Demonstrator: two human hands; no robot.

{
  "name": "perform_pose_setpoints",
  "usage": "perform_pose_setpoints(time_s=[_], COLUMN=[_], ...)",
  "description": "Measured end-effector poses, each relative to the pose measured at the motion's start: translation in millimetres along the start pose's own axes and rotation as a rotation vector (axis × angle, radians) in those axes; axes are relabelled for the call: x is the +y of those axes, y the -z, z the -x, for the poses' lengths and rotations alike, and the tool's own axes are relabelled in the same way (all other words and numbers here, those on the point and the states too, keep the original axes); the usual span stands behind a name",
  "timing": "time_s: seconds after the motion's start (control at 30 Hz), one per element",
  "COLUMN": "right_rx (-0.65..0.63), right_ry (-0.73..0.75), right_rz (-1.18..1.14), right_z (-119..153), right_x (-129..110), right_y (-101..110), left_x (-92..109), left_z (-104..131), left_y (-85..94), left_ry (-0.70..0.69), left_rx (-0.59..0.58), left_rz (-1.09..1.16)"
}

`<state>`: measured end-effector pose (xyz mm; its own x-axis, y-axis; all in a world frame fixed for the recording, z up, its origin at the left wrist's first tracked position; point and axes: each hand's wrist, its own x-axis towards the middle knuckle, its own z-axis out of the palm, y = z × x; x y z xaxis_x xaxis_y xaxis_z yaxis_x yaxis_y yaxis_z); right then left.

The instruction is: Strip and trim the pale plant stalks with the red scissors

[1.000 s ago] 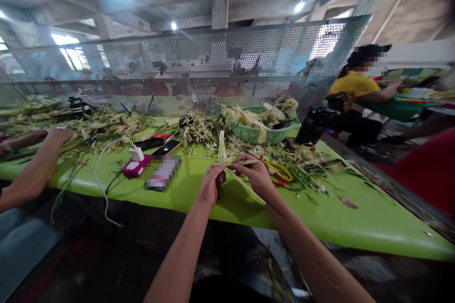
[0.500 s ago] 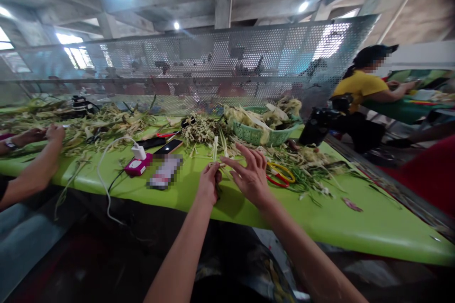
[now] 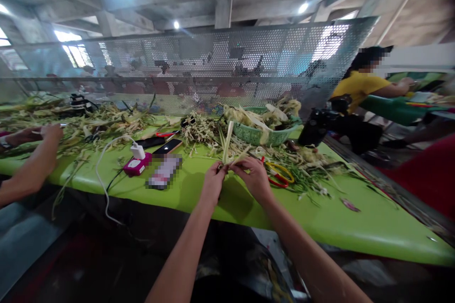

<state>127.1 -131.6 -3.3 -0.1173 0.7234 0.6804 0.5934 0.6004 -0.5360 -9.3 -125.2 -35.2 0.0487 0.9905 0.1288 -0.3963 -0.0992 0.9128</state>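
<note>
My left hand (image 3: 213, 182) was pinched shut on the base of a bundle of pale leaf strips (image 3: 227, 144), thumb and fingers pressed together at the gathered end. My right hand (image 3: 255, 177) met it from the other side, fingertips closed on the same strips just beside the left, one strip bent out between the two hands. The strips stood nearly upright from my grip, leaning a little away from me, above the green table (image 3: 320, 222).

The hands were near the table's front edge, over a bare patch of its surface. To the right of my right hand lay yellow and red scissors (image 3: 280, 173), close by but not touching. Behind the strips sat a green basket (image 3: 256, 135) heaped with husks, and loose cuttings (image 3: 313, 165) spread to the right. To the left, well apart, lay a pink power adapter (image 3: 135, 165) with a white cable and a phone (image 3: 168, 147). The near right stretch of table was open. A co-worker's arm (image 3: 31, 170) reached over the table's far left end.
</note>
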Motion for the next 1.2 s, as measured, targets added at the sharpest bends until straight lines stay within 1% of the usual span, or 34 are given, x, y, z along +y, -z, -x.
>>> perform_pose_setpoints(time_s=[0.1,0.13,0.23,0.33,0.43,0.53,0.63,0.7,0.77,0.83,0.87,0.9,0.93,1.0,1.1,1.2], right_rx=[0.065,0.066,-0.007,-0.040,-0.019,-0.039,-0.085,-0.091,-0.039,0.032,0.052,0.045,0.020,-0.055,-0.207,-0.320], right_ry=[-0.149,-0.199,-0.342,-0.406,-0.417,-0.431,-0.406,-0.356,-0.248,-0.116,-0.064,-0.035,-0.033,-0.082,-0.235,-0.378], right_rz=[-0.228,-0.301,-0.494,-0.566,-0.518,-0.496,-0.484,-0.424,-0.303,-0.166,-0.109,-0.072,-0.056,-0.082,-0.187,-0.260], right_z=[0,0,0,0,0,1,2,3,3,4,4,5,6,7,8,8], right_x=[4,4,5,4,4,4,5,4,2,-2,-3,-5,-6,-7,-4,2], right_y=[-2,-2,-3,-3,-3,-5,-7,-7,-7,-6,-6,-6,-6,-6,-8,-10], left_x=[2,3,7,9,9,9,8,7,6,5,5,5,5,5,4,3], left_z=[2,3,7,10,11,10,8,7,5,4,4,3,3,2,1,-1], left_y=[-1.4,-2.2,-4.9,-6.8,-7.0,-5.6,-3.9,-3.2,-3.0,-2.7,-2.5,-2.2,-1.8,-0.8,0.8,1.5], left_ry=[-0.014,-0.021,-0.055,-0.109,-0.169,-0.193,-0.178,-0.173,-0.161,-0.119,-0.089,-0.060,-0.037,-0.007,0.019,0.037], left_rx=[-0.103,-0.135,-0.189,-0.155,-0.075,-0.027,0.027,0.064,0.094,0.131,0.152,0.173,0.196,0.237,0.267,0.278], left_rz=[-0.078,-0.080,-0.067,-0.130,-0.248,-0.304,-0.293,-0.277,-0.259,-0.217,-0.182,-0.138,-0.086,0.018,0.147,0.201])
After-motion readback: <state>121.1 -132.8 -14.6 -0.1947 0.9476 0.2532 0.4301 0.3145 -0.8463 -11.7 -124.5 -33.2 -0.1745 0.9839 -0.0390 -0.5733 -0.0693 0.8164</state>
